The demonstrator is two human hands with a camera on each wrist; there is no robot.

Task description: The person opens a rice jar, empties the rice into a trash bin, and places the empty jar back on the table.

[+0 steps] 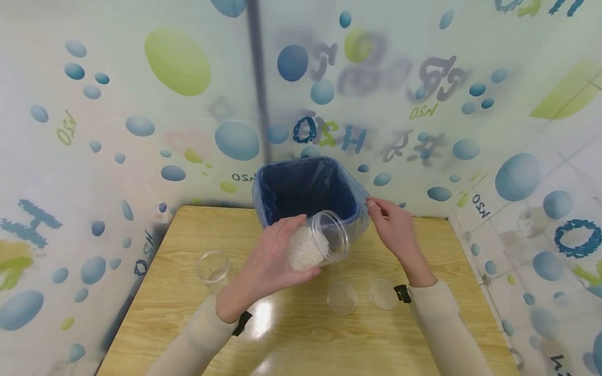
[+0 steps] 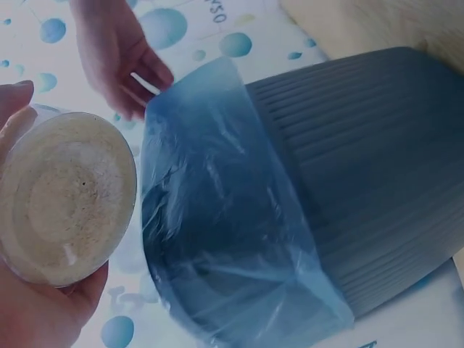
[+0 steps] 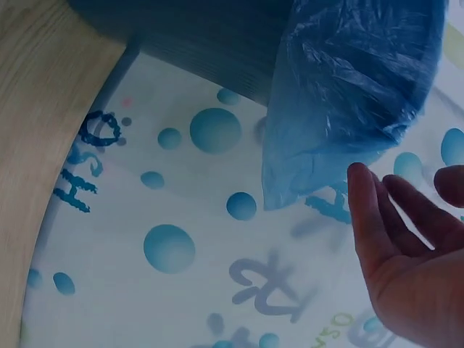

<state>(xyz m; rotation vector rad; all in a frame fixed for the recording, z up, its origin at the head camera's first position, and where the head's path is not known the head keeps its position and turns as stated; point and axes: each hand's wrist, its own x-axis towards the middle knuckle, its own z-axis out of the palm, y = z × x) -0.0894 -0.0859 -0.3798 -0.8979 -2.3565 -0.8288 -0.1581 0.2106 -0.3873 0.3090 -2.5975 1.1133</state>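
Note:
My left hand [image 1: 275,256] grips a clear jar [image 1: 336,237] part filled with white grains [image 1: 307,249], perhaps rice. The jar lies tilted on its side in front of the bin, its mouth toward the right; its round base [image 2: 69,199] faces the left wrist camera. A dark ribbed bin [image 2: 362,159] stands behind, lined with a translucent blue bag [image 2: 217,188] folded over its rim. By the bag's right edge is my right hand [image 1: 395,227]. In the right wrist view its fingers [image 3: 373,217] are extended near the bag, the thumb apart from them.
A second clear jar [image 1: 213,266] stands on the wooden table [image 1: 169,318] at the left. Two clear round lids [image 1: 342,298] lie at the front right. Close behind the bin is a wall covering [image 1: 188,125] printed with blue and green drops.

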